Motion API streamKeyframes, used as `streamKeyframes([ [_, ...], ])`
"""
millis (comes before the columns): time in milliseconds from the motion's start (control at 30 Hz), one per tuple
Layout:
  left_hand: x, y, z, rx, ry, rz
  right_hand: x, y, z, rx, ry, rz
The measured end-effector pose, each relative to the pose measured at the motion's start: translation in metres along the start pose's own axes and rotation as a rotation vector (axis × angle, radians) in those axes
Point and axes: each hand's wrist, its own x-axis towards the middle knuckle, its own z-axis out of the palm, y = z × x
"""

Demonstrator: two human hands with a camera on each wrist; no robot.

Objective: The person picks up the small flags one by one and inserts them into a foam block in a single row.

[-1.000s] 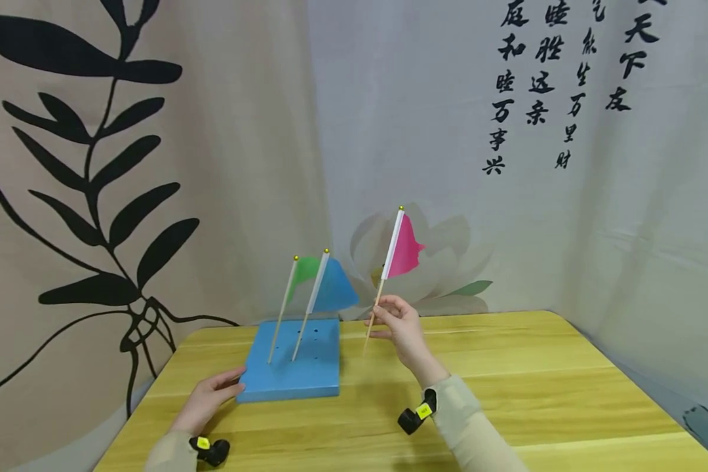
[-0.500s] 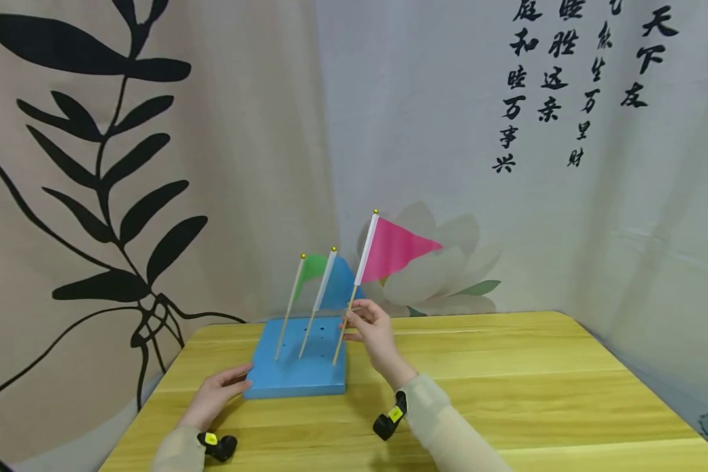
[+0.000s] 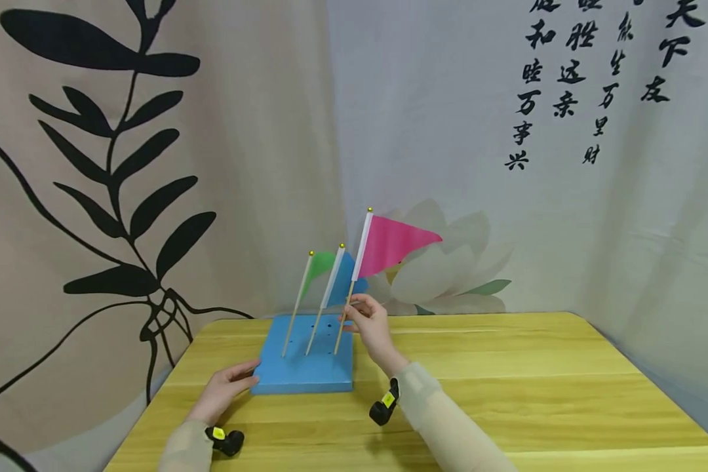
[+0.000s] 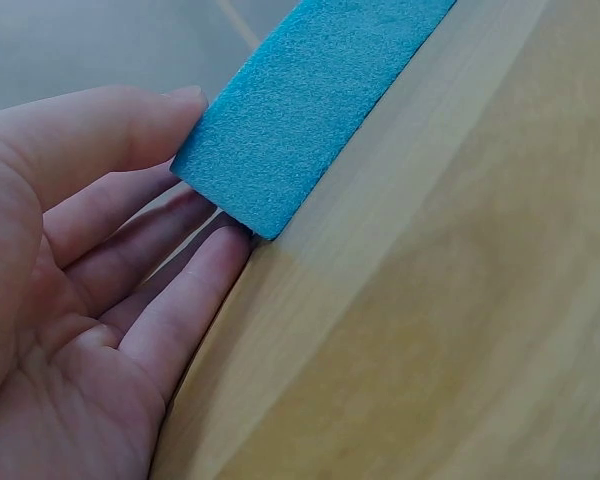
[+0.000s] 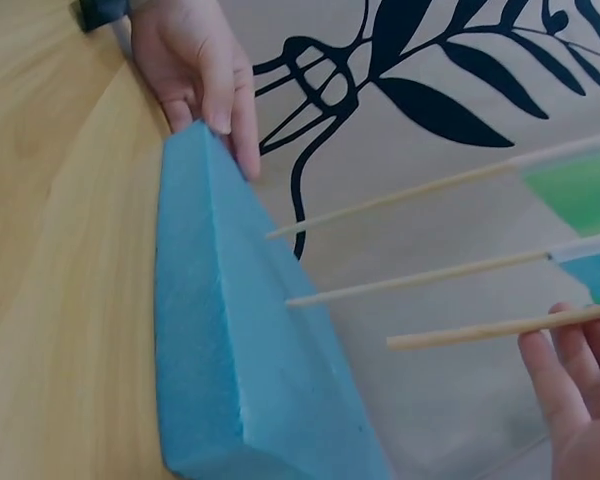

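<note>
Between the thumb and fingers of my right hand is the wooden stick of a pink pennant flag. In the right wrist view the stick's lower end hangs free, just off the face of a blue foam block. That block lies on the table with small holes in its top. A green flag and a blue flag stand in it, leaning slightly right. My left hand rests against the block's left side, thumb and fingertips touching its corner, fingers mostly straight.
A wood-grain table extends to the right of the block. Behind it hangs a light curtain printed with a dark plant, a pale flower and black characters. Each wrist carries a small black camera.
My right hand has carried the pink flag left, from beside the block to over its right part, and the flag's cloth has turned to show more broadly. My left hand stays at the block.
</note>
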Motion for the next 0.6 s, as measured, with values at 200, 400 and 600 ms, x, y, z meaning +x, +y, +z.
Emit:
streamKeyframes([
  [200,-0.001,0.001,0.0,0.004,0.003,0.002,0.002,-0.001,0.002,-0.054,-0.008,0.013],
  [400,-0.003,0.002,0.001,0.012,0.006,0.013,0.014,0.026,0.0,-0.012,0.022,0.023],
  [600,0.0,0.0,0.001,0.0,0.017,0.004,0.018,0.041,0.001,-0.031,0.054,0.031],
])
